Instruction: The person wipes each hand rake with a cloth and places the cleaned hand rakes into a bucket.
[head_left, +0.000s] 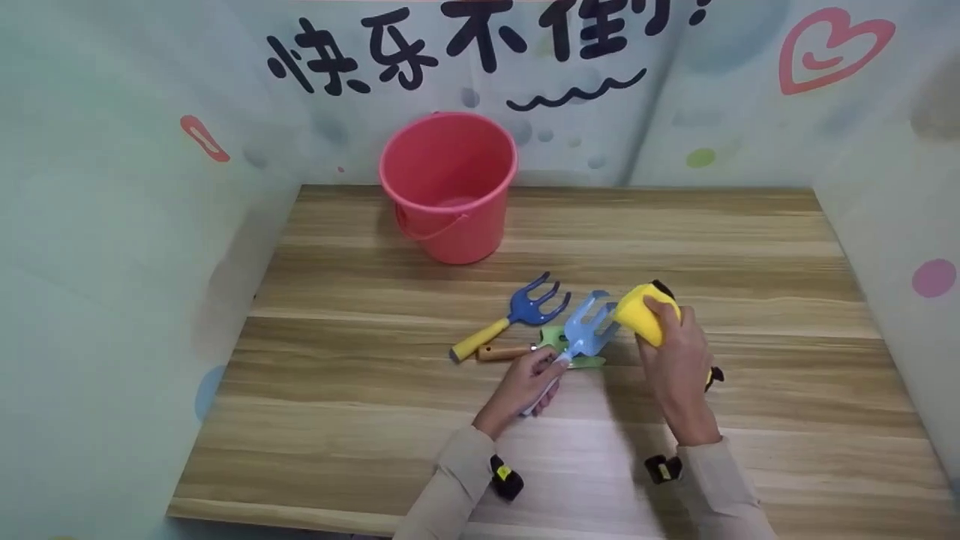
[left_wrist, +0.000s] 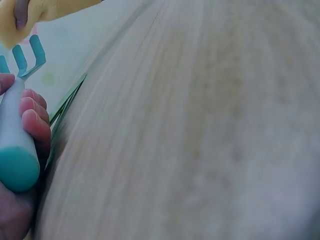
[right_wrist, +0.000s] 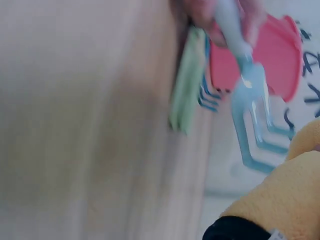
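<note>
My left hand (head_left: 519,388) grips a light blue garden hand fork (head_left: 583,334) by its white handle, tines pointing up and to the right. In the left wrist view the handle's teal end (left_wrist: 19,169) shows and the fingers wrap round it. My right hand (head_left: 677,364) holds a fuzzy yellow sponge (head_left: 637,315) with a black edge, right at the fork's tines. The right wrist view shows the sponge (right_wrist: 280,195) overlapping the tine tips. Beneath the held fork lie a wooden-handled green garden tool (head_left: 504,352), partly hidden, and a dark blue hand fork (head_left: 528,309) with a yellow handle.
A red bucket (head_left: 476,236) stands at the back of the wooden table (head_left: 337,420), its handle hanging at the front. Printed cloth walls (head_left: 97,247) rise at the back and both sides. Black straps with yellow marks (head_left: 507,480) sit by the wrists.
</note>
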